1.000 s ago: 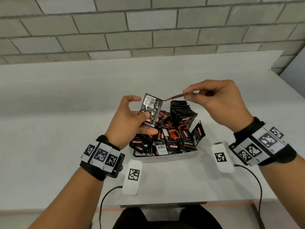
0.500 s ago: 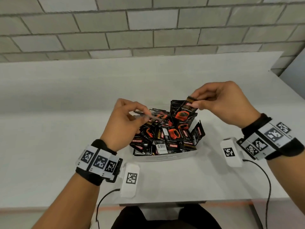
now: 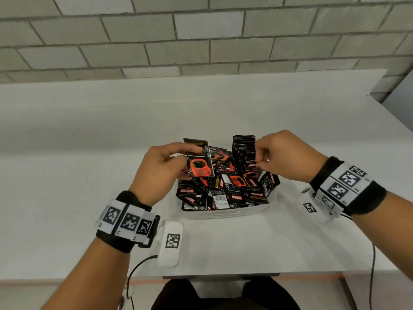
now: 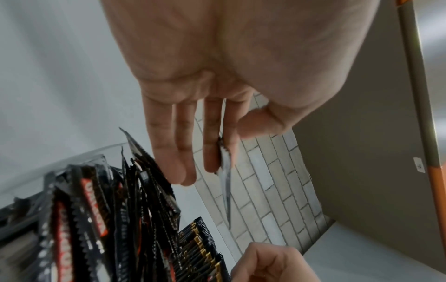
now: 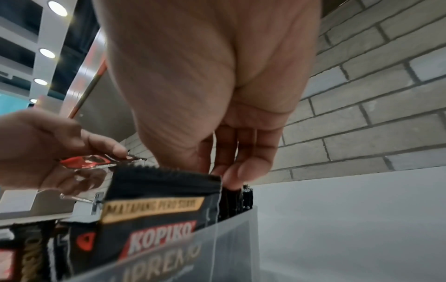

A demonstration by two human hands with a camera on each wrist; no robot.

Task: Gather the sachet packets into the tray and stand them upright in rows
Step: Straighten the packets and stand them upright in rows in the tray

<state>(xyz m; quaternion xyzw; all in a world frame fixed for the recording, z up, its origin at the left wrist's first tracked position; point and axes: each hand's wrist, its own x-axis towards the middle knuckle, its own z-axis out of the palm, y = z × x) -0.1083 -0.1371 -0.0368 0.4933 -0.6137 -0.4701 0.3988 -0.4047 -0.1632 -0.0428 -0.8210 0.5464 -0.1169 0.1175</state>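
Observation:
A translucent white tray holds a heap of black and red sachets. An upright row of sachets stands at its back right. My left hand pinches one sachet upright above the tray's left side, red cup print facing me; it appears edge-on in the left wrist view. My right hand pinches the top of a Kopiko sachet at the front of the row. In the right wrist view its fingertips reach behind that sachet, against the tray wall.
The tray sits on a white table that ends at a grey brick wall. White tagged pods hang at each wrist, one at the left and one at the right, with cables trailing toward the table's front edge.
My left hand has turned its sachet upright, with the printed face toward me. My right hand has lowered its sachet from above the tray down to the front of the upright row.

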